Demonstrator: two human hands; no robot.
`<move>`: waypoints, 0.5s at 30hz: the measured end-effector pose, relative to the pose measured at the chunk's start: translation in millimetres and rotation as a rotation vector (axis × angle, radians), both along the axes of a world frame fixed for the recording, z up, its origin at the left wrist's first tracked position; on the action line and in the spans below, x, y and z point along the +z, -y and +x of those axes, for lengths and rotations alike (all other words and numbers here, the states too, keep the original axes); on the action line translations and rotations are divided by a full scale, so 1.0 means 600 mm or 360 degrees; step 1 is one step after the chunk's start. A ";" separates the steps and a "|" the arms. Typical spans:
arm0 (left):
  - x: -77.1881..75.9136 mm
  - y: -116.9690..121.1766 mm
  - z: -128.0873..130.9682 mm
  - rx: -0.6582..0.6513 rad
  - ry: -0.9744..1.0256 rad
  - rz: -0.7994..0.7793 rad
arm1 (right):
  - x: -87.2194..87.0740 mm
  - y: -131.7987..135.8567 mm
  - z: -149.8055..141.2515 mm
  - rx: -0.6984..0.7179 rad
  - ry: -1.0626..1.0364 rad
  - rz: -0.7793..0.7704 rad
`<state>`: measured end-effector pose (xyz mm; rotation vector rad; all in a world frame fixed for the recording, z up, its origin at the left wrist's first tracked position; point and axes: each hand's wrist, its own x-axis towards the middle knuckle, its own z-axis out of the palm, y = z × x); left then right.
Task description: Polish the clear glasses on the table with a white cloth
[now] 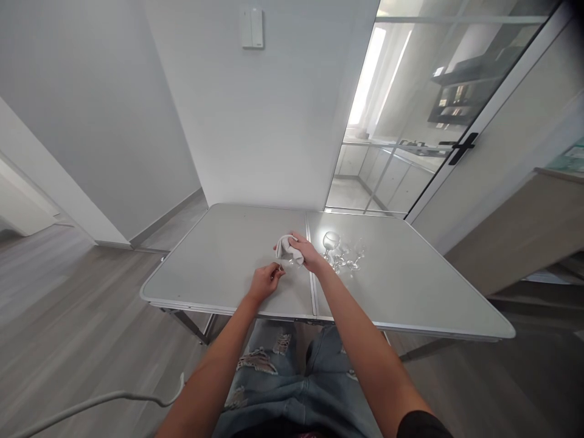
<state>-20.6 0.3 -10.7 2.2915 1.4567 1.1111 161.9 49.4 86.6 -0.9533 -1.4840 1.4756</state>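
Over the table's middle, my left hand (266,281) is closed, its fingers pinched on what looks like the stem of a clear wine glass (289,263). My right hand (306,252) grips a white cloth (287,248) and presses it against the bowl of that glass. Part of the bowl is covered by cloth and fingers. Just right of my right hand, several clear stemmed glasses (331,241) stand close together on the table; their outlines partly overlap.
The pale folding table (401,280) has a seam down its middle and a metal rim. Behind it rises a grey wall (264,134) with a light switch (252,28). A glass door (396,109) with a black handle is at the right. A pale cable (118,395) hangs at the lower left.
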 end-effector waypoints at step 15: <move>0.005 -0.002 -0.008 0.0265 0.0364 0.0100 | -0.096 0.060 -0.099 -0.0508 -0.0875 -0.0247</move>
